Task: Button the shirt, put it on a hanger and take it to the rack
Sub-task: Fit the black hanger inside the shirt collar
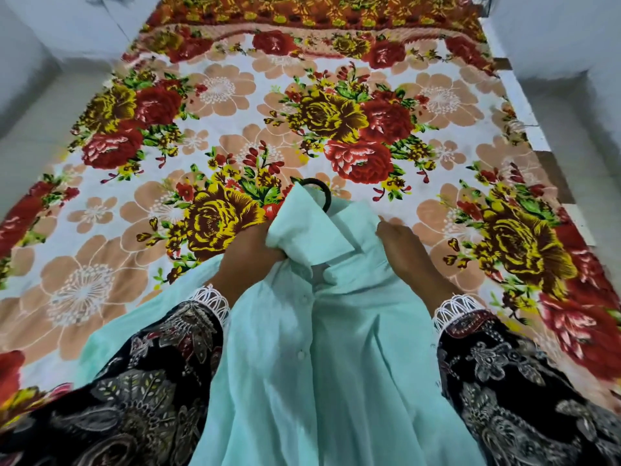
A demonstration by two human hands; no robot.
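Observation:
A pale mint shirt (336, 364) is held up over the near end of the bed, its front placket closed with white buttons showing down the middle. The black hook of a hanger (321, 191) sticks out above the collar; the rest of the hanger is hidden inside the shirt. My left hand (250, 260) grips the collar and shoulder cloth on the left. On the right shoulder of the shirt, my right hand (401, 245) pinches the fabric beside the collar.
The bed (235, 105) under the shirt is covered by a floral sheet in red, yellow and peach. Pale floor and white walls (40, 62) lie on both sides. My dark patterned sleeves with white lace cuffs fill the lower corners. No rack is in view.

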